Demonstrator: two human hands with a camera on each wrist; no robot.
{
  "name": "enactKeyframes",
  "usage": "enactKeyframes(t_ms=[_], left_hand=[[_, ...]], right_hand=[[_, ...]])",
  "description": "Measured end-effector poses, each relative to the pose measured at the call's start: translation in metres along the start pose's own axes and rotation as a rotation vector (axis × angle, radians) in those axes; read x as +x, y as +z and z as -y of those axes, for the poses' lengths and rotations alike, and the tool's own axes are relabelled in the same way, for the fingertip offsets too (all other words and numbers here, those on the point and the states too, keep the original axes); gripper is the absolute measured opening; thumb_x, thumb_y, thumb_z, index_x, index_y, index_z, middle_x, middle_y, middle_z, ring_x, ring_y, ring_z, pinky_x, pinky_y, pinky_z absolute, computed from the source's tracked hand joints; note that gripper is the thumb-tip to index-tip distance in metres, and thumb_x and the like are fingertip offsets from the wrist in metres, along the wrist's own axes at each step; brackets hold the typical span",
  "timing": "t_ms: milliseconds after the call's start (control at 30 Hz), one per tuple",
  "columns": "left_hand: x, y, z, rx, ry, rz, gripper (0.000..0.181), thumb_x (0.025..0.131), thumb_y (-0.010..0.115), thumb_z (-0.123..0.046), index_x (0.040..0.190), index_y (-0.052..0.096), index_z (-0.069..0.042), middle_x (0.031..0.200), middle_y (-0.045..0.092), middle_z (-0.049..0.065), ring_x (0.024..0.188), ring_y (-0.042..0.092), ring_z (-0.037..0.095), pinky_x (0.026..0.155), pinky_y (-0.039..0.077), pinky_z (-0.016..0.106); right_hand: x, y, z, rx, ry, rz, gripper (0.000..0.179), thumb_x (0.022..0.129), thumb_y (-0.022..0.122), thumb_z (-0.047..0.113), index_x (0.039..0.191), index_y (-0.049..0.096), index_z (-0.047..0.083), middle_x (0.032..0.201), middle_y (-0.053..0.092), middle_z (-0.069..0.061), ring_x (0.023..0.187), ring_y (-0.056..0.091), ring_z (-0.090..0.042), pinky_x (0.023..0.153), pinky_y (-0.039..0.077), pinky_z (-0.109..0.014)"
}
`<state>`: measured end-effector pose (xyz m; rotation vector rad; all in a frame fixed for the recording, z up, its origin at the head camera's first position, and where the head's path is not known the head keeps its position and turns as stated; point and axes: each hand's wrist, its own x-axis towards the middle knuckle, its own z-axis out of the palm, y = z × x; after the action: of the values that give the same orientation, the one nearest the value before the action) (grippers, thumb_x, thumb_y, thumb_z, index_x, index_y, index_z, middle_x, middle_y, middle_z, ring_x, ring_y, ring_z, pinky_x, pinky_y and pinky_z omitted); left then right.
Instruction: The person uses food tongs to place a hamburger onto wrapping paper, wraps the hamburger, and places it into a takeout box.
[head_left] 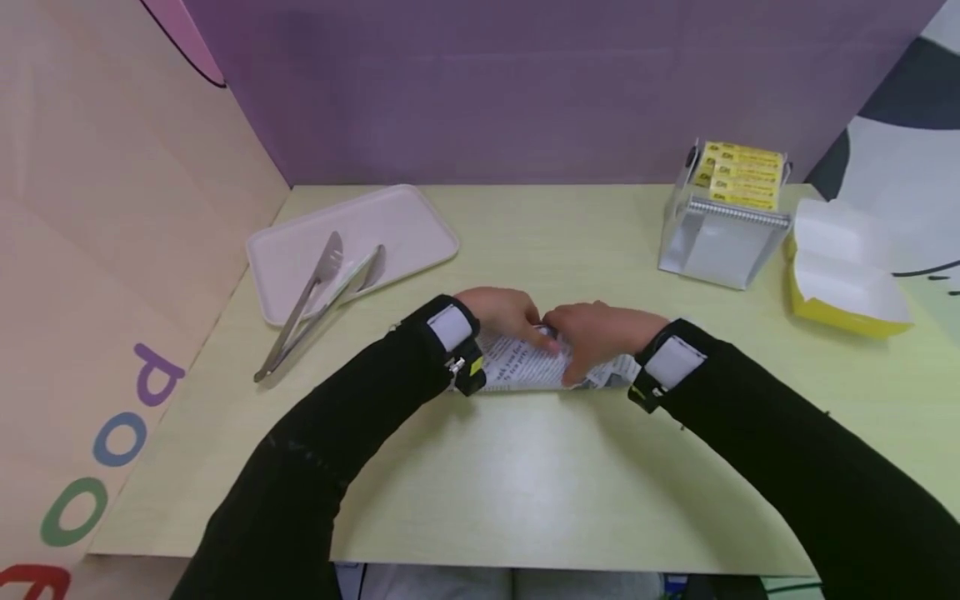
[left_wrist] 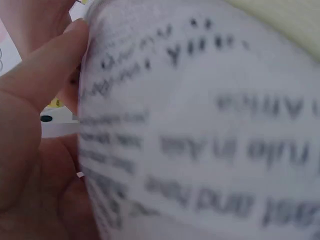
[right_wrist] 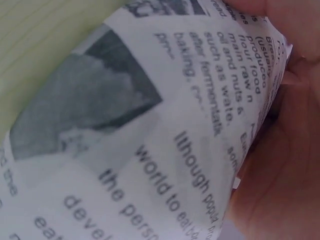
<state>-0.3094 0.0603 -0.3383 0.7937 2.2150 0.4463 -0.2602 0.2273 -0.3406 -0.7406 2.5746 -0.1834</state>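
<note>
A roll of newsprint-patterned wrapping paper lies crosswise on the table before me. What it wraps, if anything, is hidden. At its middle my left hand holds the paper, with the thumb on the near face and the other fingers behind. Close beside it, my right hand grips the far upper edge, its thumb pointing down the near face. In the left wrist view the printed paper bulges large and blurred. The right wrist view shows the paper creased and slanted, the right palm behind its edge.
A pale tray stands at the back left, with metal tongs leaning over its near edge onto the table. To the back right is a clear-sided holder of yellow packets. An open yellow-and-white box sits right of it.
</note>
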Motion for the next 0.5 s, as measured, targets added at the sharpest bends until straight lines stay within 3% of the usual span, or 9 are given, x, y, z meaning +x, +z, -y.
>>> enactKeyframes(t_ms=[133,233,433,500], left_hand=[[0.003,0.001,0.005,-0.044,-0.011,0.064,0.049,0.089,0.064,-0.055,0.105,0.067,-0.009,0.085,0.07,0.004,0.074,0.066,0.014,0.071,0.048,0.025],[0.005,0.001,0.005,-0.035,-0.014,0.088,0.05,0.089,0.061,-0.056,0.101,0.066,-0.008,0.083,0.068,0.003,0.074,0.064,0.014,0.072,0.046,0.026],[0.005,-0.001,0.004,-0.049,-0.072,0.117,0.062,0.091,0.056,-0.059,0.12,0.058,-0.004,0.097,0.06,0.004,0.085,0.059,0.015,0.08,0.042,0.027],[0.005,-0.001,0.003,-0.074,-0.09,0.123,0.06,0.091,0.057,-0.058,0.118,0.057,-0.005,0.097,0.058,0.004,0.084,0.057,0.015,0.077,0.041,0.026]], right_hand=[[0.003,0.001,0.0,0.016,0.006,0.037,0.068,0.069,0.084,0.021,0.126,0.052,0.001,0.108,0.058,-0.007,0.093,0.055,-0.022,0.086,0.049,-0.041],[0.002,0.001,0.001,-0.064,-0.005,0.016,0.07,0.068,0.085,0.025,0.126,0.054,0.001,0.112,0.056,-0.01,0.099,0.052,-0.025,0.087,0.047,-0.045],[-0.016,0.0,0.005,-0.265,-0.065,-0.207,0.08,0.065,0.088,0.029,0.131,0.054,-0.001,0.125,0.054,-0.017,0.114,0.047,-0.036,0.088,0.041,-0.054],[-0.022,0.004,0.008,-0.285,-0.087,-0.283,0.074,0.065,0.089,0.024,0.128,0.057,-0.001,0.124,0.055,-0.017,0.114,0.047,-0.037,0.088,0.041,-0.054]])
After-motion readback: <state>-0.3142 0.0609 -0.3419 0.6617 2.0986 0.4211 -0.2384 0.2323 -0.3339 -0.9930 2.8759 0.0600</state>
